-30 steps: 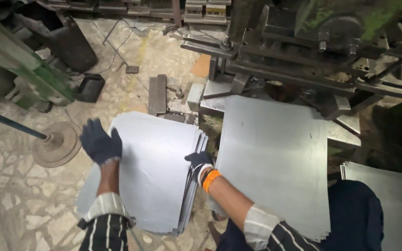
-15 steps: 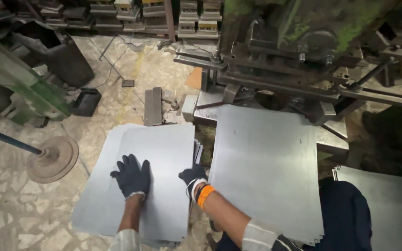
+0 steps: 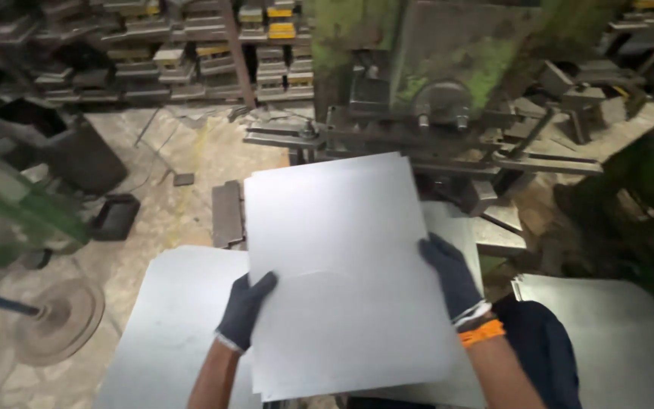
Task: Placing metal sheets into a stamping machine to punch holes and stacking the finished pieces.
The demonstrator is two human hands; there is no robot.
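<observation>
A large grey metal sheet [image 3: 342, 265] is held up in front of me, tilted toward a green press machine [image 3: 448, 83]. My left hand [image 3: 244, 309], in a dark glove, grips the sheet's left edge. My right hand [image 3: 452, 276], gloved and with an orange band at the wrist, grips its right edge. A stack of similar sheets [image 3: 168, 326] lies below on the left. Another sheet [image 3: 459, 227] lies under the held one on the machine's bed.
More sheets [image 3: 607, 333] lie at the lower right. Shelves of metal blocks [image 3: 153, 53] line the back. A green machine [image 3: 17, 212] and a round metal base [image 3: 62, 318] stand on the stone floor at left. A dark block [image 3: 226, 213] sits beside the press.
Both hands have lifted a sheet off the left stack and swung it right and up toward the press. The view has tilted upward.
</observation>
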